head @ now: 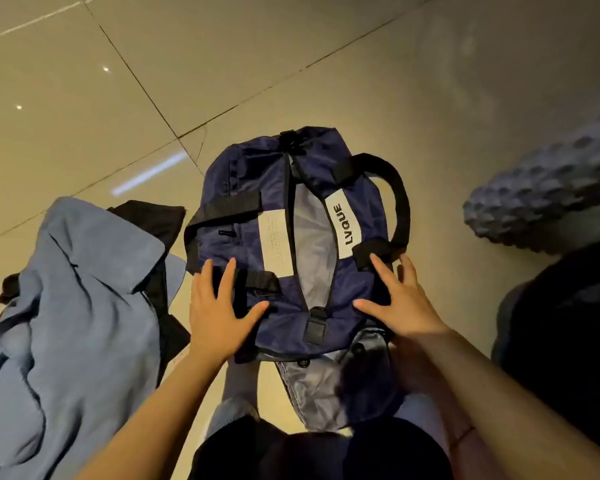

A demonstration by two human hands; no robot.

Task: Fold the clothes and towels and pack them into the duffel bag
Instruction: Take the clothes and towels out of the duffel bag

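Note:
A navy duffel bag [257,188] with black straps and a white "LVQUE" label lies on the tiled floor, its top zip parted so the pale lining shows. My left hand [219,313] rests flat on the bag's near left side, fingers spread. On the near right side, beside the black handle [400,195], my right hand [400,303] presses flat with spread fingers. A crumpled light blue shirt [73,306] lies in a heap to the left of the bag, with a black garment [153,220] partly under it.
A grey bumpy-textured cushion or blanket [548,195] sits at the right, with a dark bulky object [568,323] below it. A pale lining flap [312,386] with snaps hangs at the bag's near end. Glossy beige floor tiles [291,64] stretch beyond the bag.

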